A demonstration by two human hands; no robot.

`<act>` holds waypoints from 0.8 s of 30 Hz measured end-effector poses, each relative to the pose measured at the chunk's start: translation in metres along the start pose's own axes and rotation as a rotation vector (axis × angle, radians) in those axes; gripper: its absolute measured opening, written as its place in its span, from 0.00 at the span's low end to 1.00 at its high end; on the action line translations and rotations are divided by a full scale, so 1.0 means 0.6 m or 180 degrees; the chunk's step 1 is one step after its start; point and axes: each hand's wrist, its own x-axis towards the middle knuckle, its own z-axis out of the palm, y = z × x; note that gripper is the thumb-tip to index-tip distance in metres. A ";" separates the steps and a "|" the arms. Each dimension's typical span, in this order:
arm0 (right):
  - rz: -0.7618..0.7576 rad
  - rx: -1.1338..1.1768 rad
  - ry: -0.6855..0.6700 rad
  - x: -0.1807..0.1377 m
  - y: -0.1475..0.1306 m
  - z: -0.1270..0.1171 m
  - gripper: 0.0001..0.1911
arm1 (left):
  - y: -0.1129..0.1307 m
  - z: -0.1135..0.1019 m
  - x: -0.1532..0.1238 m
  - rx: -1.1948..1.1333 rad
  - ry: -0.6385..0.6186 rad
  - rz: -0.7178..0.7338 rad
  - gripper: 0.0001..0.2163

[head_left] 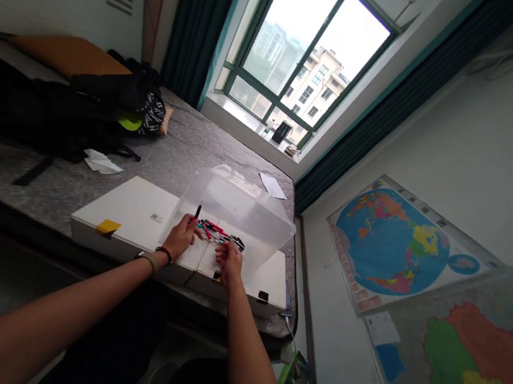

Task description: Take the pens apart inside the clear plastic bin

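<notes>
- We take the clear plastic bin as our landmark; it stands tipped on the white flat boxes that lie on the grey bed, its open side toward us.
- Our left hand is at the near left corner of the bin, fingers closed around a dark pen that stands nearly upright, tip pointing up.
- Our right hand rests at the near mouth of the bin with its fingers curled down onto the pile of pens; whether it is pinching one of them or only touching, we cannot tell at this size.
- The pile lies just inside the bin's mouth, between the two hands; its red, green and black pens seem to run mostly left to right across the bin.
- The right hand is the nearer to the pile, touching its right end; the left hand sits just beside its left end, already filled.
- Well beyond the bin's left side a black backpack and an orange cushion sit on the bed.
- A sheet of paper lies just behind the bin, and a world map hangs on the wall to the bin's right.
</notes>
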 end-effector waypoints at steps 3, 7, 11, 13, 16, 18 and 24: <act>0.0006 0.0025 -0.0018 0.001 0.002 -0.001 0.23 | 0.006 0.002 0.018 -0.0918 -0.0378 -0.0549 0.17; -0.0010 0.0038 -0.0010 0.002 0.005 -0.001 0.22 | 0.004 0.001 0.026 -0.1376 -0.0593 -0.0807 0.18; -0.0047 -0.0054 -0.0024 0.002 0.005 -0.001 0.22 | 0.001 0.000 0.014 -0.1221 -0.0579 -0.0580 0.20; -0.0034 0.0077 -0.0065 0.002 0.004 -0.002 0.22 | 0.003 -0.001 0.006 -0.1134 -0.0629 -0.0506 0.21; 0.0018 0.0256 -0.0128 -0.001 0.003 -0.002 0.21 | 0.008 -0.003 -0.003 -0.1020 -0.0654 -0.0485 0.22; 0.0038 0.0193 -0.0239 -0.004 0.001 -0.002 0.21 | 0.010 -0.002 -0.006 -0.0957 -0.0635 -0.0479 0.22; 0.0121 -0.0066 -0.0336 -0.002 -0.038 -0.001 0.20 | 0.000 0.013 -0.005 -0.0518 -0.0512 -0.0406 0.21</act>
